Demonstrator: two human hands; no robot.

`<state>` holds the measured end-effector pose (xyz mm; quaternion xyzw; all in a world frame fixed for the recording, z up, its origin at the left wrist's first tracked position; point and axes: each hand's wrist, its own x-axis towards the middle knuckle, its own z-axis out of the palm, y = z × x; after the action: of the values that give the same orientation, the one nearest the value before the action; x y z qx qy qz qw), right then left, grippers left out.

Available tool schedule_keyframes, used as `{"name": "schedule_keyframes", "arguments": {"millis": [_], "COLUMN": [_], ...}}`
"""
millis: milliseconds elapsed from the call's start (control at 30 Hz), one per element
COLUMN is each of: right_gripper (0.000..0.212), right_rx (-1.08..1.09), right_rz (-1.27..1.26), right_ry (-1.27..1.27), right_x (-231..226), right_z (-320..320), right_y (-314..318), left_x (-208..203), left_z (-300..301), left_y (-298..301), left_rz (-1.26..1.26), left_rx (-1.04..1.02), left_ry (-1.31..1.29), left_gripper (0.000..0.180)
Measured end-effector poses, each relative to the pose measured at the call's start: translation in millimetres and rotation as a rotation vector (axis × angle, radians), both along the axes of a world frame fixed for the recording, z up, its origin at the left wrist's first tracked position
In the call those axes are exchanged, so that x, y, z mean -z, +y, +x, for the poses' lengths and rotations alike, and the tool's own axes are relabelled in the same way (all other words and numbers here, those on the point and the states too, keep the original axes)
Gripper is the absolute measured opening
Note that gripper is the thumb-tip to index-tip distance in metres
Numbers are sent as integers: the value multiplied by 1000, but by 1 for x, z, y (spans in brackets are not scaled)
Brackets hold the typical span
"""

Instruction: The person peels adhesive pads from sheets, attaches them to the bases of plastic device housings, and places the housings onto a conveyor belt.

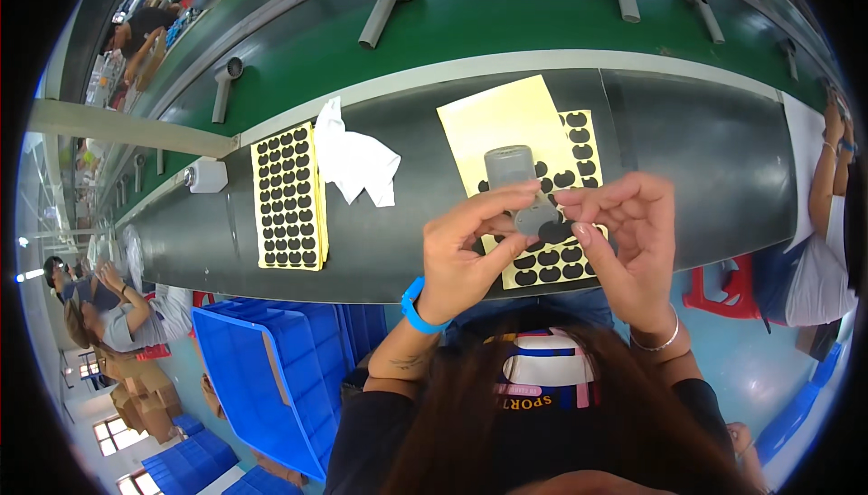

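My left hand (466, 246) is closed around a grey hair dryer body (511, 167), its barrel pointing away from me and its handle toward me. Between the thumb and fingers of my right hand (630, 242) is a black round sticker (555, 231), right against the near end of the grey body. Whether the sticker touches the body I cannot tell. Under both hands lie yellow sheets of black stickers (586, 147), partly covered by a bare yellow backing sheet (497, 106).
A stack of sticker sheets (287, 197) and a crumpled white cloth (360, 159) lie left on the dark table (705, 160). Beyond it, a green conveyor (506, 16) carries several grey hair dryer bodies (387, 9). Blue crates (271, 377) stand lower left; co-workers (136, 314) sit on both sides.
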<state>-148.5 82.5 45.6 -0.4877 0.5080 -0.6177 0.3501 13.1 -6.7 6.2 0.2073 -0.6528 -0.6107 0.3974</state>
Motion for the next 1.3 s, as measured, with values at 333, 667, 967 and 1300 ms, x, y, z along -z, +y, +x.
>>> {"name": "schedule_keyframes", "arguments": {"millis": [333, 667, 967, 1300], "right_gripper": [32, 34, 34, 34], "right_rx": [17, 12, 11, 0], "right_rz": [34, 112, 124, 129], "right_ry": [80, 55, 64, 86], "right_x": [-1, -4, -5, -7], "right_z": [1, 0, -1, -1], "right_y": [2, 5, 6, 7], "left_x": [-3, -1, 0, -1], "left_z": [5, 3, 2, 0], "left_y": [6, 6, 6, 7], "left_rz": [235, 274, 279, 271], "left_rx": [146, 164, 154, 147], "left_ry": [68, 82, 86, 95], "left_gripper": [44, 43, 39, 36]}}
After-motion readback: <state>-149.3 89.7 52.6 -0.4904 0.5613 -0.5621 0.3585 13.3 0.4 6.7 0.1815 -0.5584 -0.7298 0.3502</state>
